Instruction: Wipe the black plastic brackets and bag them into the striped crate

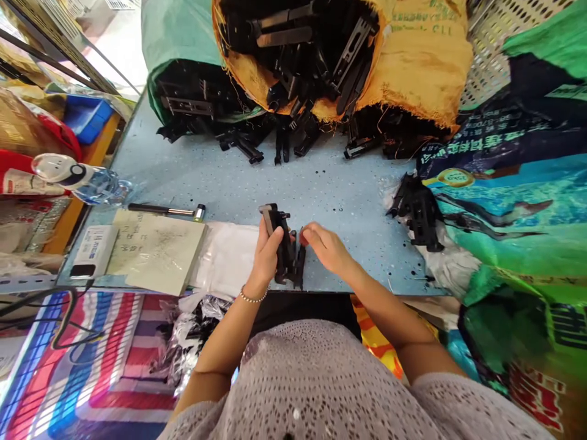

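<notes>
A black plastic part stands tilted near the table's front edge, in the grip of my left hand; the thumb lies across its upper part. My right hand is at the part's right side, with its fingers pressed together by a slim black piece. What the right fingertips hold, if anything, is too small to tell. Behind, similar black parts spill from an orange sack and a green sack.
At the left are a hammer, a cardboard sheet, a white box and a water bottle. A white plastic bag lies beside my left hand. More black parts sit at the right, by a green-blue sack.
</notes>
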A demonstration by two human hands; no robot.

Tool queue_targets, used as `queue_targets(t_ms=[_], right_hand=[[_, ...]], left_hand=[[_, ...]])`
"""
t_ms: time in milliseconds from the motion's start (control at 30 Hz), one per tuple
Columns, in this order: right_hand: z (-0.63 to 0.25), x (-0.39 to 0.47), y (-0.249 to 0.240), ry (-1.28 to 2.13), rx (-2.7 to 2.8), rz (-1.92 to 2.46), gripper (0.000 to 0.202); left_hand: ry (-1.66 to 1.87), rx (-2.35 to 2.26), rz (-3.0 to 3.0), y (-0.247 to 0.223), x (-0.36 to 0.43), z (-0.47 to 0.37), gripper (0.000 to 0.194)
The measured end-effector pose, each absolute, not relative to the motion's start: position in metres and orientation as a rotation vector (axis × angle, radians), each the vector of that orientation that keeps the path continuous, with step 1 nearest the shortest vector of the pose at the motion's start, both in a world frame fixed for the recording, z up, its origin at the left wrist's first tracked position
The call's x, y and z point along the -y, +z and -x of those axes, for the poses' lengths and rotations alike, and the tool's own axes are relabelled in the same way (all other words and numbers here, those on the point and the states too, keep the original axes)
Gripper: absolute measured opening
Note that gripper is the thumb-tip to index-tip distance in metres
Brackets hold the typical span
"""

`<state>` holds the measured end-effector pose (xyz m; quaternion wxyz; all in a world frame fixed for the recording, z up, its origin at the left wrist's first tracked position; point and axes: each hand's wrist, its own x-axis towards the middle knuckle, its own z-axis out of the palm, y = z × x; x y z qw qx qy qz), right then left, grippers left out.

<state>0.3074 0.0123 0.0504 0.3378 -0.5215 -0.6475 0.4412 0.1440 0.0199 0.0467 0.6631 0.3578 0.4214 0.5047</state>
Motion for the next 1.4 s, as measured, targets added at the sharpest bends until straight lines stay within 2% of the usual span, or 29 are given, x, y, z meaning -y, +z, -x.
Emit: queue_targets(t_ms=[100,133,267,433,533,600,667,733,833,933,1033,1133,1233,1300,1400], right_hand=[[-0.303,-0.041,0.06,0.674,2.012,1.417,0.044],[-0.301,-0.05,0.06,0.671,2.064,1.408,0.043],[-0.287,-0.051,0.052,1.049,2.124,1.376,0.045],[-0.281,-0.005,0.037,0.817,2.456,1.19,0.037],[-0.288,-0.016,0.033,0.94,2.451,1.23,0.04],[-0.295,-0.052,0.034,0.945,2.35,1.375,0.041],[-0.301,-0.105,0.037,0.774,2.238,1.6,0.037],[-0.305,-0.167,0.041,0.589,2.162,1.88,0.044],[-0.309,-0.248,0.047,0.522,2.055,2.188,0.055],[-0.317,-0.283,0.051,0.535,1.964,2.265,0.051],[-0.323,-0.25,0.04,0.662,1.798,2.087,0.037],[-0.314,-0.161,0.022,1.091,1.544,1.667,0.031],[-0.302,-0.072,0.018,1.535,1.46,1.298,0.029],[-0.299,-0.045,0.026,1.47,1.632,1.314,0.031],[-0.298,-0.063,0.041,0.895,1.885,1.452,0.039]], left_hand=[[1.123,-1.034,-0.828,0.052,-0.016,-0.134,0.049],[1.13,-1.055,-0.829,0.052,-0.016,-0.132,0.049],[1.167,-1.159,-0.855,0.053,-0.023,-0.125,0.045],[1.106,-1.286,-0.907,0.046,-0.036,-0.108,0.046],[0.989,-1.474,-1.179,0.033,-0.044,-0.099,0.05],[0.755,-1.684,-1.424,0.023,-0.045,-0.1,0.055],[0.476,-1.818,-1.582,0.014,-0.04,-0.11,0.06],[0.312,-1.845,-1.657,0.007,-0.03,-0.125,0.065],[0.262,-1.802,-1.772,0.002,-0.012,-0.145,0.07],[0.371,-1.724,-1.88,0.0,-0.005,-0.146,0.062],[0.712,-1.567,-1.789,0.003,-0.02,-0.134,0.054],[1.044,-1.262,-1.234,0.011,-0.049,-0.13,0.065],[1.086,-0.951,-0.71,0.022,-0.071,-0.136,0.074],[1.105,-0.915,-0.62,0.03,-0.071,-0.139,0.066],[1.149,-0.979,-0.671,0.038,-0.057,-0.137,0.062]])
